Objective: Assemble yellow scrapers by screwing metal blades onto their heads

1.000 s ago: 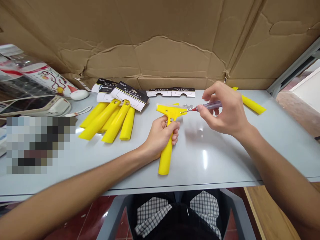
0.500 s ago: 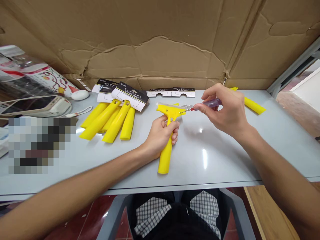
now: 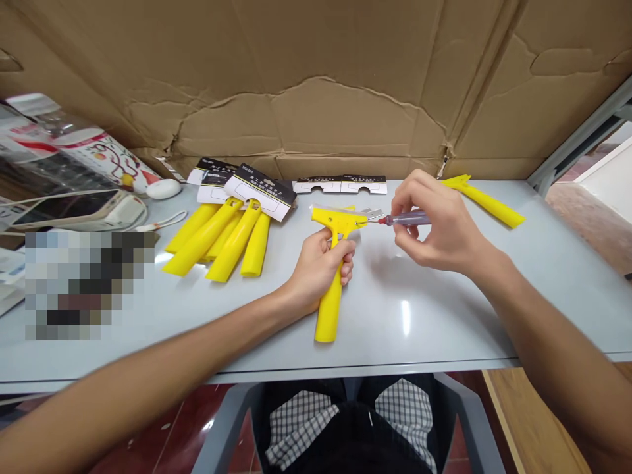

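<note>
Since the preceding frame, the thumb of the right hand (image 3: 442, 220) has dropped and the screwdriver (image 3: 411, 218) has swung nearly level, while the left hand (image 3: 323, 263) has kept its position; more of the spare yellow handle (image 3: 494, 204), formerly masked by the right hand, is exposed. Clock directions are taken from the head of the held yellow scraper (image 3: 328, 313), twelve o'clock lying away from the person. The scraper stands over the near middle of the tabletop (image 3: 424, 329), its grip pointing to six o'clock, with the left fingers clamped round its neck. The screwdriver lies at three o'clock, its shaft reaching the right arm of the head; the right fingers are curled about its handle, the thumb tip slightly below, the exact contact partly hidden. At nine o'clock: a pile of yellow handles (image 3: 228, 247) bearing printed cards (image 3: 261, 192). At twelve: two flat cards (image 3: 340, 184) before the cardboard (image 3: 345, 118). At three, farther out: the spare handle.
</note>
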`<state>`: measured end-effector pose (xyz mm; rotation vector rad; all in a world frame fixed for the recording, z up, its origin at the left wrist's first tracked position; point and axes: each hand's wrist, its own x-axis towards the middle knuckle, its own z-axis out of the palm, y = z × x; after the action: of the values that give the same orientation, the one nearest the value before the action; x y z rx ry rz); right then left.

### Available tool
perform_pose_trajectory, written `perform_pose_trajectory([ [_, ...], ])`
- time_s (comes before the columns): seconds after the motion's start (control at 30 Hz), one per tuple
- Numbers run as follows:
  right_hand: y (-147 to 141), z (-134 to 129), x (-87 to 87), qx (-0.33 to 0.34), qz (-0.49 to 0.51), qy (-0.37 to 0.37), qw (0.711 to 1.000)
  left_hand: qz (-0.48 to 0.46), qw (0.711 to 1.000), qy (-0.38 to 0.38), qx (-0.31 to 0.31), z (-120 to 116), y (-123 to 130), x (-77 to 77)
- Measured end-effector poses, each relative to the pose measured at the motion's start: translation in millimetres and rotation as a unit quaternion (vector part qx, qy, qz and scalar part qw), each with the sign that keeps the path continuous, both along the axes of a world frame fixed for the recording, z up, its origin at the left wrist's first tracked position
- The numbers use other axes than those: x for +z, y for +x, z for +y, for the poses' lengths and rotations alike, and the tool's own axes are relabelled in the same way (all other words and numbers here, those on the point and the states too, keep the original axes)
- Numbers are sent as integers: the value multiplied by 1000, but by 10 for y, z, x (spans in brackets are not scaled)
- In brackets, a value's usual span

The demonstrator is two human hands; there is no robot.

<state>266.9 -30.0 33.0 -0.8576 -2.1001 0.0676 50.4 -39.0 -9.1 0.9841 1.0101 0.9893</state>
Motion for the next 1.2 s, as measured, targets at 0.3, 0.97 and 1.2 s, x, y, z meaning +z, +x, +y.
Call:
perform_pose_trajectory([
  [0.3,44,34,-3,-61,71,-6,996,16,1000,-8,-5,-12,-4,-15],
  [0.97,208,105,-58,-86,-226,-237,941,-23,999,-22,-13,19,-25,14],
  [1.2,341,245,-155,-235,-313,-290,873,-61,998,-25,-13,45,-51,34],
])
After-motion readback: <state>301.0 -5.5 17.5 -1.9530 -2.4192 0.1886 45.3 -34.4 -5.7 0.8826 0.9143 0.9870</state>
